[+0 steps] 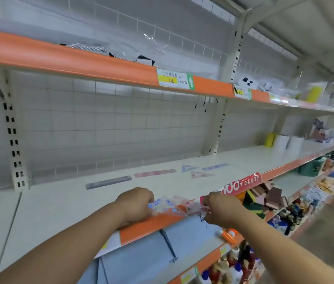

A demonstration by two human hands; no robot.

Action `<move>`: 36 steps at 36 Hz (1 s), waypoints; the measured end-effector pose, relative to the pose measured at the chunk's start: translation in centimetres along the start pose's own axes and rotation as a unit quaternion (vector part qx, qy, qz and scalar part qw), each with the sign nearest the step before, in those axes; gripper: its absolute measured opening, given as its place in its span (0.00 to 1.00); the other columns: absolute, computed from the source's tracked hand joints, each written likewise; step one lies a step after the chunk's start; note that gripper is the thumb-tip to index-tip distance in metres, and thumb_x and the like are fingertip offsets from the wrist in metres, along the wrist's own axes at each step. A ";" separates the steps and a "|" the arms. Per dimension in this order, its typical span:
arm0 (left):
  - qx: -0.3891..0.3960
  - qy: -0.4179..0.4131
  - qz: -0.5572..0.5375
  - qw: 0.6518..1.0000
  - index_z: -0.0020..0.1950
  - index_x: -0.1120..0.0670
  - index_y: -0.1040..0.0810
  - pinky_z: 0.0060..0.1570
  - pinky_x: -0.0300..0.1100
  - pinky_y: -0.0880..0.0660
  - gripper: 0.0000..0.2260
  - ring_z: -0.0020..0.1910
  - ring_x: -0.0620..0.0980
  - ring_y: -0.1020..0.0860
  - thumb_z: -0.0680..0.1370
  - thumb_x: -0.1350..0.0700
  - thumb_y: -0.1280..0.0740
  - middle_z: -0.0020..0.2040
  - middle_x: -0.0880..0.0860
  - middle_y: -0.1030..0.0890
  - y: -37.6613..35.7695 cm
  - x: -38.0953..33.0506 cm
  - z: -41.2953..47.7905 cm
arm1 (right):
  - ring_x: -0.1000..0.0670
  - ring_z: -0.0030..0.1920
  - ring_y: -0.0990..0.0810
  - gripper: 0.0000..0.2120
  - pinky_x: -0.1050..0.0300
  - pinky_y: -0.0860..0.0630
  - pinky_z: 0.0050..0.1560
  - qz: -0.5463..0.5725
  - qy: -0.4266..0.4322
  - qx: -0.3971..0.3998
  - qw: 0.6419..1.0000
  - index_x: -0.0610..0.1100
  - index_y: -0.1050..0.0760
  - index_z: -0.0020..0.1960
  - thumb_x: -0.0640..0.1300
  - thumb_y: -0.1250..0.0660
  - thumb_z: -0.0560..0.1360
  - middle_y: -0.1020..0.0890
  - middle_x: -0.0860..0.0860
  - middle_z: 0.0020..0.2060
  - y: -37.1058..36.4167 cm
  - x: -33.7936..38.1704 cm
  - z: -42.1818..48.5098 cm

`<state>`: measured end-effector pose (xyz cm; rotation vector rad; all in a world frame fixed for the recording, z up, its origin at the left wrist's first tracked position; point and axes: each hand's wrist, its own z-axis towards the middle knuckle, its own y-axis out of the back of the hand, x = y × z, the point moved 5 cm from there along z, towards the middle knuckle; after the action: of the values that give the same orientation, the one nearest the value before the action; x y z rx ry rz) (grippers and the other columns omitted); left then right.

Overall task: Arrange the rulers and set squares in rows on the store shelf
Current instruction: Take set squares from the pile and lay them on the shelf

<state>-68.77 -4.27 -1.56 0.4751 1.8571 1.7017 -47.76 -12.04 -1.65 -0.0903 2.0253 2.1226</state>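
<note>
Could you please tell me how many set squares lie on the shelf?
2: blue set square far back on the shelf, pink set square just in front; the held bundle may hide more.

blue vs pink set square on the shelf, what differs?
The blue set square lies farther back; the pink set square sits nearer the shelf's front edge, slightly right. The pink one looks longer and flatter than the blue one. Both are translucent and lie flat, side by side.
</note>
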 end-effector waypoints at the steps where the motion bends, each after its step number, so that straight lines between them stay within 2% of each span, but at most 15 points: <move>1: -0.002 -0.002 -0.002 1.000 0.66 0.50 0.27 0.55 0.42 0.30 0.20 0.61 0.51 0.27 0.77 0.44 0.34 0.63 0.50 0.25 -0.1 -0.3 0.8 | 0.48 0.44 0.28 0.10 0.59 0.37 0.32 0.001 -0.004 -0.002 1.000 0.44 0.27 0.52 0.46 0.37 0.72 0.25 0.48 0.47 -0.1 -0.8 0.6; 4: -0.003 0.001 -0.007 1.000 0.67 0.50 0.28 0.51 0.41 0.31 0.20 0.60 0.50 0.27 0.77 0.43 0.35 0.63 0.49 0.26 -0.3 -0.7 3.2 | 0.49 0.47 0.26 0.14 0.59 0.31 0.37 0.006 -0.009 0.003 1.000 0.44 0.26 0.57 0.46 0.36 0.73 0.24 0.48 0.52 -0.6 -3.0 2.2; 7: 0.002 0.011 -0.009 1.000 0.67 0.50 0.28 0.48 0.39 0.32 0.21 0.60 0.50 0.26 0.77 0.43 0.35 0.64 0.49 0.26 -0.5 -0.7 5.0 | 0.49 0.49 0.25 0.14 0.56 0.28 0.45 0.010 -0.003 0.008 1.000 0.44 0.26 0.58 0.46 0.36 0.73 0.24 0.48 0.51 -1.0 -4.5 3.8; 13: 0.000 0.056 -0.003 0.998 0.65 0.51 0.26 0.54 0.44 0.27 0.18 0.57 0.50 0.25 0.78 0.44 0.35 0.61 0.49 0.24 -0.1 0.0 7.5 | 0.49 0.47 0.27 0.15 0.58 0.32 0.42 0.004 0.031 0.000 1.000 0.45 0.26 0.58 0.48 0.36 0.73 0.23 0.48 0.54 -1.0 -6.4 8.3; 17: 0.001 0.100 0.003 0.995 0.64 0.52 0.25 0.55 0.45 0.26 0.18 0.56 0.50 0.24 0.78 0.45 0.36 0.60 0.50 0.23 -0.7 0.4 8.5 | 0.48 0.52 0.23 0.15 0.58 0.32 0.41 0.001 0.066 -0.003 0.998 0.46 0.26 0.59 0.47 0.37 0.73 0.23 0.49 0.54 -1.5 -7.6 11.8; 19: -0.003 0.127 -0.002 0.992 0.63 0.52 0.25 0.55 0.44 0.26 0.17 0.56 0.50 0.24 0.78 0.46 0.36 0.60 0.50 0.23 -1.0 0.4 9.1 | 0.47 0.51 0.24 0.14 0.58 0.32 0.41 0.003 0.091 -0.001 0.996 0.45 0.26 0.58 0.46 0.37 0.73 0.23 0.49 0.54 -1.8 -8.2 13.3; 24: -0.016 0.190 -0.008 0.982 0.63 0.52 0.25 0.53 0.43 0.27 0.16 0.54 0.49 0.24 0.78 0.48 0.36 0.59 0.51 0.23 -1.7 -0.4 10.4 | 0.49 0.44 0.30 0.07 0.59 0.35 0.35 0.005 0.168 0.021 0.986 0.45 0.28 0.50 0.43 0.37 0.73 0.28 0.50 0.46 -2.6 -9.5 16.1; 30: -0.021 0.254 -0.009 0.967 0.58 0.54 0.23 0.52 0.43 0.28 0.13 0.54 0.51 0.24 0.77 0.50 0.35 0.56 0.52 0.21 -3.4 -1.8 11.2 | 0.47 0.43 0.29 0.04 0.59 0.38 0.32 -0.019 0.253 0.055 0.966 0.46 0.30 0.47 0.42 0.37 0.72 0.27 0.48 0.45 -4.1 -11.1 17.7; 33: -0.013 0.277 -0.003 0.961 0.58 0.55 0.22 0.50 0.41 0.29 0.13 0.53 0.51 0.25 0.77 0.51 0.35 0.56 0.53 0.21 -4.2 -2.7 11.2 | 0.47 0.43 0.29 0.05 0.59 0.38 0.32 -0.028 0.286 0.078 0.955 0.45 0.28 0.48 0.42 0.38 0.73 0.27 0.48 0.46 -4.8 -11.7 18.0; 36: -0.003 0.294 0.015 0.956 0.58 0.55 0.22 0.52 0.41 0.29 0.12 0.56 0.51 0.25 0.77 0.54 0.37 0.58 0.53 0.21 -4.6 -3.4 11.1 | 0.46 0.46 0.28 0.12 0.56 0.33 0.38 -0.022 0.302 0.089 0.949 0.43 0.25 0.56 0.43 0.37 0.74 0.24 0.46 0.51 -5.2 -12.2 18.4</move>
<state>-58.71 1.76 -5.84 -0.0248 2.2493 2.0201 -33.08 5.14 -3.48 -0.8416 2.4891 2.0342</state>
